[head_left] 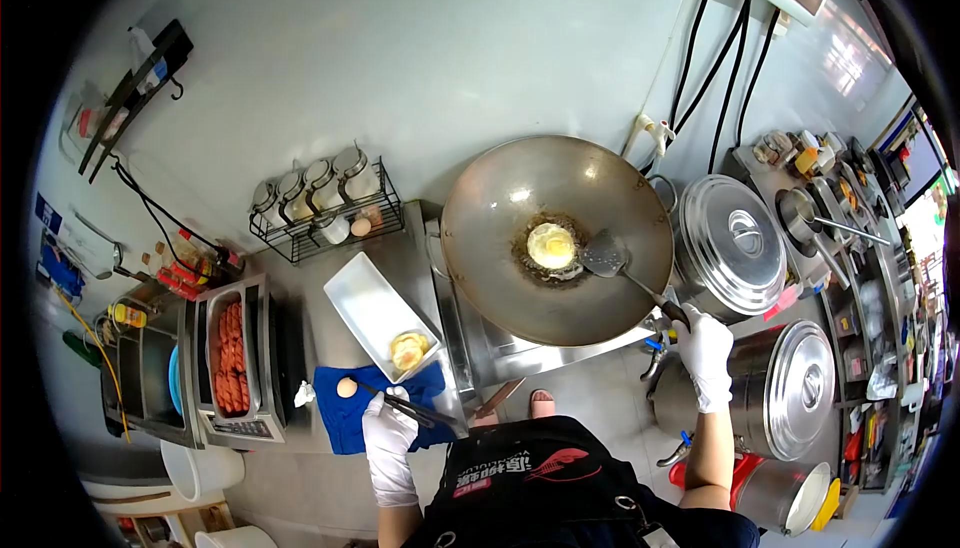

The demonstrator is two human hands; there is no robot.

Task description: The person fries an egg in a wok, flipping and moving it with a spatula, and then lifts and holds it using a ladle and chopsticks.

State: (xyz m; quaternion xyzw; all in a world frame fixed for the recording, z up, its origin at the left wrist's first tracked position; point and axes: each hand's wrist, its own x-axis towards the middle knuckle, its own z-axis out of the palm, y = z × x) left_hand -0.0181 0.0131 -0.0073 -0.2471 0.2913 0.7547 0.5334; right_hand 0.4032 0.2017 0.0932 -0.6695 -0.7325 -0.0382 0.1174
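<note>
My right hand [704, 348], in a white glove, is closed round the handle of a spatula [604, 256]. The spatula's blade lies in a big wok [490, 188], at the right edge of a fried egg [551, 246] with a yellow yolk and white rim. My left hand [388, 426], also gloved, grips dark tongs [418, 414] over a folded blue cloth [338, 423]. A whole brown egg [347, 387] rests on this cloth just beyond my left fingers. In a white rectangular tray [365, 303] lies a cooked egg [408, 351], at the near end.
Lidded steel pots [735, 238] stand right of the wok. A wire rack [330, 233] with several jars is against the wall. A steel pan of reddish sausage-like food [231, 358] is at left. A white crumpled scrap [304, 394] lies beside the cloth.
</note>
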